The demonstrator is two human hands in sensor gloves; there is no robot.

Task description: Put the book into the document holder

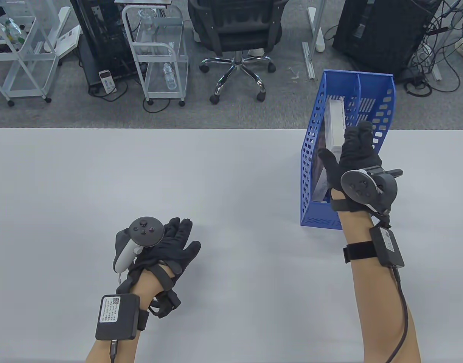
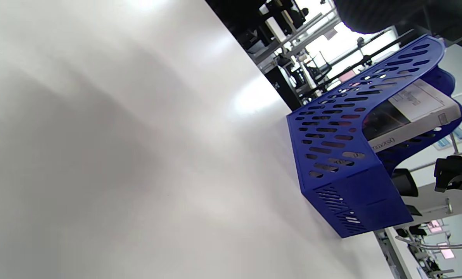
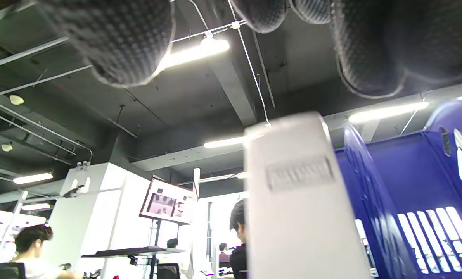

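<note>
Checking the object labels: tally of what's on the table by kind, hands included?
Blue document holder: 1
White book, standing in the holder's left compartment: 1
Gloved hands: 2, left hand and right hand
Total: 4

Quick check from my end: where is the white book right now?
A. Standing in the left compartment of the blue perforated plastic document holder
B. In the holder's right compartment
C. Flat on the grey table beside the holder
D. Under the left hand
A: the white book stands in the left compartment of the blue perforated plastic document holder, with the right hand over it.
</note>
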